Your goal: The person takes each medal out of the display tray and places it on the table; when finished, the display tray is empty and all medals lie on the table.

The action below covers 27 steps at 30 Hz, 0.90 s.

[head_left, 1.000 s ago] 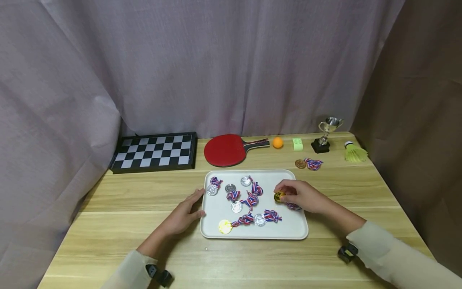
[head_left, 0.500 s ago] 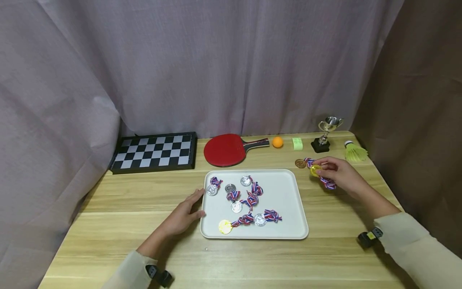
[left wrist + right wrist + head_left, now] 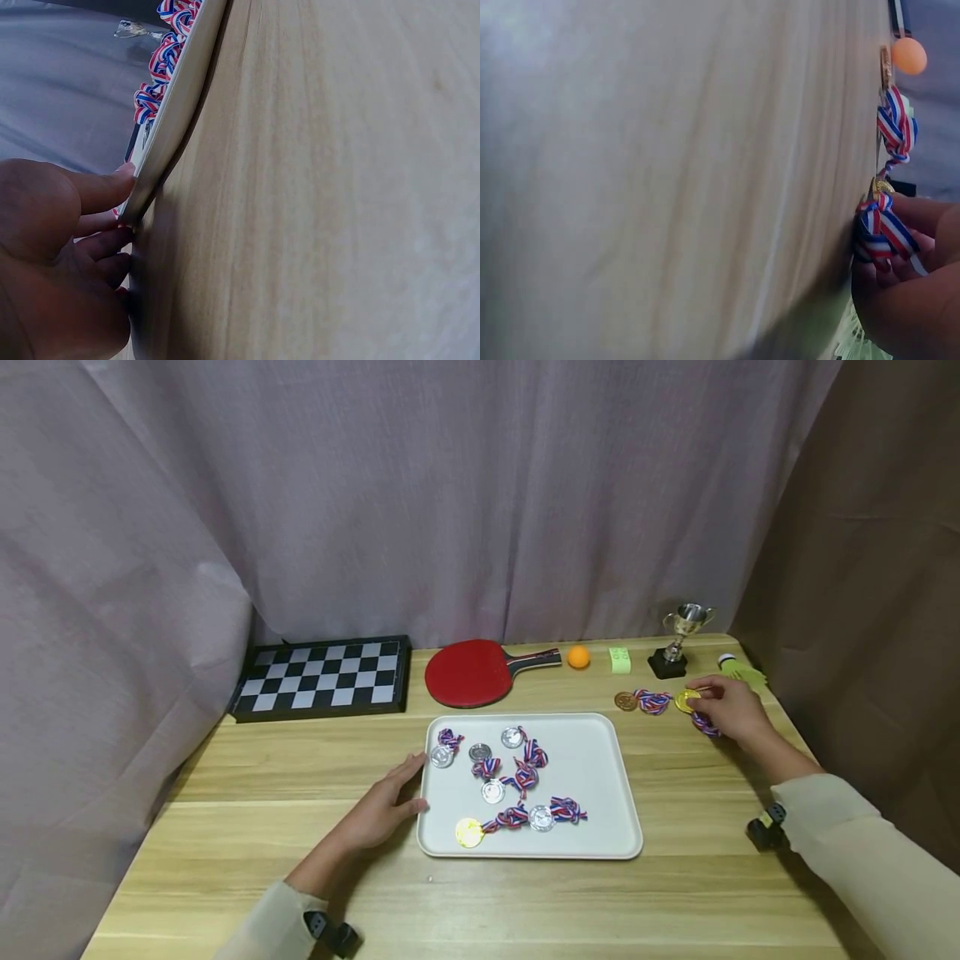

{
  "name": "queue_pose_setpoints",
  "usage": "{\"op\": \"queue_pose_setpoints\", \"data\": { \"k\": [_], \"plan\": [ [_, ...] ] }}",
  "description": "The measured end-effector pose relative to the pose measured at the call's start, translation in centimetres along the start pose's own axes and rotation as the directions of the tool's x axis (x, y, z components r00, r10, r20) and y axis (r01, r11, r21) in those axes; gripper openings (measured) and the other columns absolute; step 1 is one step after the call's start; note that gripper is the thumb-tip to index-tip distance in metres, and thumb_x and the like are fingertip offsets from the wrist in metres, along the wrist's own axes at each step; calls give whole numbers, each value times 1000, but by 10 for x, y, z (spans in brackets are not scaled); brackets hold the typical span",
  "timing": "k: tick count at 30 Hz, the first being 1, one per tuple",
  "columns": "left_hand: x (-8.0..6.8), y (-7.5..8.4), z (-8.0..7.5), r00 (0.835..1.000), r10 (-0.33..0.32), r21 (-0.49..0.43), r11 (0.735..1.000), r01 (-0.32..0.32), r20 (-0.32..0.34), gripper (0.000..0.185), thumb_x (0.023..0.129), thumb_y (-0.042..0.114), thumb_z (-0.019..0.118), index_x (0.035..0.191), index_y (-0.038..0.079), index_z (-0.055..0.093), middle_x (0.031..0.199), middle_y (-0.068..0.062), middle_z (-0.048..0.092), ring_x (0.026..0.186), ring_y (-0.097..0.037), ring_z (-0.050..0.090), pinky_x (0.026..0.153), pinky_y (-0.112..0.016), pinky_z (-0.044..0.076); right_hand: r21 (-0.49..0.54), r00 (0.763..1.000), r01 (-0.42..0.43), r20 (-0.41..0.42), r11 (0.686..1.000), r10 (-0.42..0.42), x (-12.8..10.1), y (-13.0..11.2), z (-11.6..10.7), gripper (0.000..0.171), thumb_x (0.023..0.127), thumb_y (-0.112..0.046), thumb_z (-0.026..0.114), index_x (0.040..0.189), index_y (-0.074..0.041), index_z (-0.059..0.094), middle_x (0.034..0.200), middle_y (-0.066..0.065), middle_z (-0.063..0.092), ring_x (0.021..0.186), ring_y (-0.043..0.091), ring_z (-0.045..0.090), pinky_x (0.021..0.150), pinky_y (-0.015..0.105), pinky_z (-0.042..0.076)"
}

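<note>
A round gold medal (image 3: 686, 700) with a red, white and blue striped ribbon (image 3: 705, 724) sits low over the wooden counter (image 3: 300, 877) at its far right, pinched in the curled fingers (image 3: 712, 692) of the right hand (image 3: 731, 710). Just left of it lies a bronze medal with a bunched striped ribbon (image 3: 640, 701). Behind stand a small silver trophy cup on a black base (image 3: 678, 639) and a yellow-green shuttlecock (image 3: 738, 671). The left hand (image 3: 382, 802) rests with relaxed, straight fingers (image 3: 105, 187) touching the left rim of the white rectangular tray (image 3: 600, 777), which holds silver medals and one gold medal (image 3: 468, 832).
</note>
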State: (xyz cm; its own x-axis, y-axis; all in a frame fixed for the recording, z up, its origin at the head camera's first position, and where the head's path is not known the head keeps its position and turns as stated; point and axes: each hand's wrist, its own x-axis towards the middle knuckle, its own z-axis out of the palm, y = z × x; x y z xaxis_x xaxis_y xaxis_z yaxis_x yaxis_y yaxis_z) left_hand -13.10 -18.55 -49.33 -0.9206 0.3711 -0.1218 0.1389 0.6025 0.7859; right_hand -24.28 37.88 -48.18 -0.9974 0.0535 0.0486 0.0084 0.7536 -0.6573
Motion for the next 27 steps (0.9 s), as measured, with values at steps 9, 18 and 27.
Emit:
{"op": "queue_pose_setpoints", "data": {
  "k": [9, 18, 27],
  "plan": [
    [-1, 0, 0, 1000, 3, -3, 1000, -3, 1, 71, 101, 14, 66, 162, 5, 30, 168, -18, 25, 157, -35, 16, 127, -52, 14, -65, 999, 30, -26, 997, -31, -1, -8, 5, 30, 94, -10, 73, 119, 6, 69, 105, 29, 71, 92, 35, 66, 73, 38, 47],
    [-1, 1, 0, 1000, -2, 2, 1000, 2, 2, 72, 101, 13, 66, 162, 5, 30, 169, -17, 25, 158, -34, 16, 127, -51, 15, -49, 999, 27, -40, 998, -29, -3, -12, 1, 31, 97, -10, 70, 124, 5, 68, 114, 30, 71, 98, 34, 66, 72, 28, 47],
    [-1, 1, -1, 1000, -1, -3, 1000, 1, 6, 71, 101, 14, 66, 162, 5, 29, 169, -17, 24, 158, -33, 16, 127, -51, 14, -30, 990, 127, -56, 991, -128, -17, -37, -3, 27, 98, -10, 70, 121, 6, 69, 115, 30, 71, 106, 47, 67, 70, 19, 46]
  ]
}}
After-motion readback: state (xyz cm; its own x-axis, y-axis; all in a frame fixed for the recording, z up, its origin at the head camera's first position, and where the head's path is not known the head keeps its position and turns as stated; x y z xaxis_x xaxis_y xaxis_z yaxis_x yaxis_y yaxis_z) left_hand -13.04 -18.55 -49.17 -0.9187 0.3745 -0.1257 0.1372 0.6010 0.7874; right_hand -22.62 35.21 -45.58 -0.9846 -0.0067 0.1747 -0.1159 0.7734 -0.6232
